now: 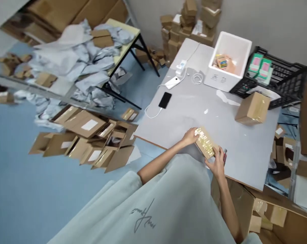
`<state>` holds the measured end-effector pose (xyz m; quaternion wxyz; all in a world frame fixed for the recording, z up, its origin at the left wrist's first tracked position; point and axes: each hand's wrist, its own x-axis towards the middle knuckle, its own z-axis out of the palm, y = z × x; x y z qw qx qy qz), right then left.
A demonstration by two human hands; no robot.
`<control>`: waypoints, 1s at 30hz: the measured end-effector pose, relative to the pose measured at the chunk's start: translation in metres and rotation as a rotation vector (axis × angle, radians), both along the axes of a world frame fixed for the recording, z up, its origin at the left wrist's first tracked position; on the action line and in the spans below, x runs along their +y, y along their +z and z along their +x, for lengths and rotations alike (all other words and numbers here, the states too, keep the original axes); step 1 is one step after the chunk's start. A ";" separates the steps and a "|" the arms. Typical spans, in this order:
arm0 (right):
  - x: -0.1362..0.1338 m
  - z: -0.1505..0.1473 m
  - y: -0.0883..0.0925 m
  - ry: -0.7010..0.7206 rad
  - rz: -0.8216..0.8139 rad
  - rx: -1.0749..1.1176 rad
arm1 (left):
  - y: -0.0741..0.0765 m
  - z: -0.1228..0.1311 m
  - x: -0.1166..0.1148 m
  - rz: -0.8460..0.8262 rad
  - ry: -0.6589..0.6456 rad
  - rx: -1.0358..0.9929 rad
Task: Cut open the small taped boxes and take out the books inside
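- Holding the small box (206, 144) well takes two hands, one at each end.
- The left hand (190, 137) grips the end at ten o'clock. The right hand (217, 162) grips the end at five o'clock, thumb and fingers spread around it.
- The box is at the near edge of the table (189, 118). I cannot tell if it rests there or hangs just above.
- Shiny tape (204, 139) lies on top and looks a bit wrinkly. Soft rubs with a thumb, from the middle out, should help it stick flat.
- Hard squeezing could dent the card, so a light, even hold seems best.
- Seen from the box, the pens (225, 156) lie at four o'clock, just beside the right hand. Mind them when turning the box.
- The phone (165, 100) and its cord (154, 117) are at ten o'clock, so keep the box away from there.
- The big box (251, 108) stands at two o'clock, well apart.
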<state>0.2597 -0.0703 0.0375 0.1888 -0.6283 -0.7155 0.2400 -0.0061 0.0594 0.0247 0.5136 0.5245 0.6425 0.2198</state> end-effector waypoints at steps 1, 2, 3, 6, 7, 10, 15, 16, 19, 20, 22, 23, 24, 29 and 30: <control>0.007 -0.015 0.000 0.054 -0.016 -0.003 | -0.003 -0.020 -0.004 -0.008 0.030 -0.001; 0.013 -0.028 0.000 0.095 -0.039 -0.008 | -0.005 -0.039 -0.010 -0.016 0.056 -0.002; 0.019 -0.041 0.000 0.129 -0.067 -0.021 | -0.008 -0.058 -0.017 -0.023 0.077 -0.005; 0.032 -0.075 -0.004 0.183 -0.179 -0.091 | -0.018 -0.105 -0.043 -0.048 0.111 -0.034; 0.035 -0.086 -0.005 0.188 -0.220 -0.118 | -0.021 -0.116 -0.052 -0.059 0.112 -0.049; 0.040 -0.112 -0.010 0.179 -0.352 -0.181 | -0.033 -0.139 -0.071 -0.098 0.090 -0.118; 0.035 -0.123 -0.022 -0.032 -0.408 -0.068 | -0.057 -0.154 -0.084 -0.168 0.073 -0.274; 0.031 -0.121 -0.025 -0.107 -0.427 -0.008 | -0.061 -0.155 -0.085 -0.197 0.089 -0.298; 0.019 -0.117 -0.032 -0.282 -0.504 0.212 | -0.068 -0.159 -0.088 -0.261 0.120 -0.324; 0.015 -0.117 -0.034 -0.309 -0.519 0.276 | -0.068 -0.159 -0.088 -0.273 0.125 -0.325; 0.007 -0.117 -0.033 -0.333 -0.515 0.357 | -0.066 -0.159 -0.089 -0.286 0.135 -0.323; 0.004 -0.117 -0.031 -0.344 -0.498 0.375 | -0.063 -0.159 -0.089 -0.284 0.141 -0.320; 0.003 -0.117 -0.027 -0.362 -0.476 0.379 | -0.061 -0.158 -0.089 -0.274 0.148 -0.311; 0.016 -0.103 -0.007 -0.481 -0.358 0.219 | -0.051 -0.140 -0.076 -0.203 0.179 -0.227; 0.023 -0.098 -0.006 -0.493 -0.357 0.166 | -0.050 -0.133 -0.071 -0.196 0.173 -0.206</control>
